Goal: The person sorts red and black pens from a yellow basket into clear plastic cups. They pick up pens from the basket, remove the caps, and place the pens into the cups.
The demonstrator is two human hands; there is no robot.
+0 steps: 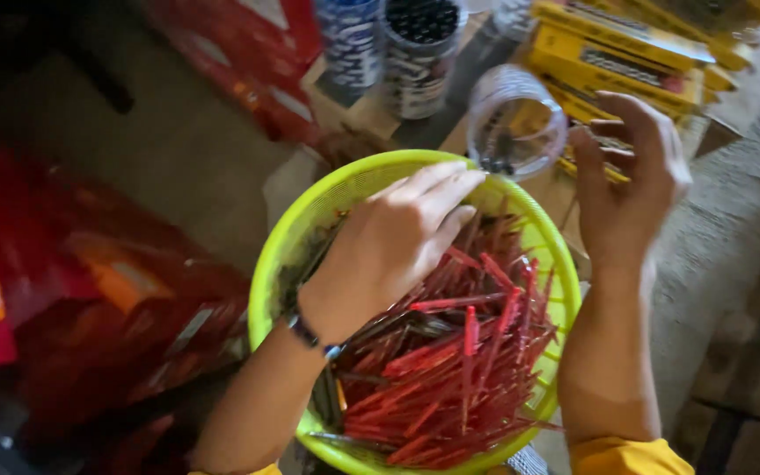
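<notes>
Head view. A lime-green basket (285, 255) at centre holds a loose heap of red pens (450, 369), their long axes mostly running from 7 o'clock to 1 o'clock. The left hand (393, 242) rests palm-down over the heap, fingers extended toward 2 o'clock, gripping nothing visible. The right hand (631, 180), fingers loosely curled, hovers at 2 o'clock just beside a clear plastic jar (516, 119) tilted over the basket rim; whether it touches the jar cannot be told. Two printed cylindrical containers (393, 53) stand at 12 o'clock, yellow boxes (617, 53) at 1 o'clock, red packages (90, 281) at 9 o'clock. Beneath lies a brownish floor (178, 149), dimly lit.
</notes>
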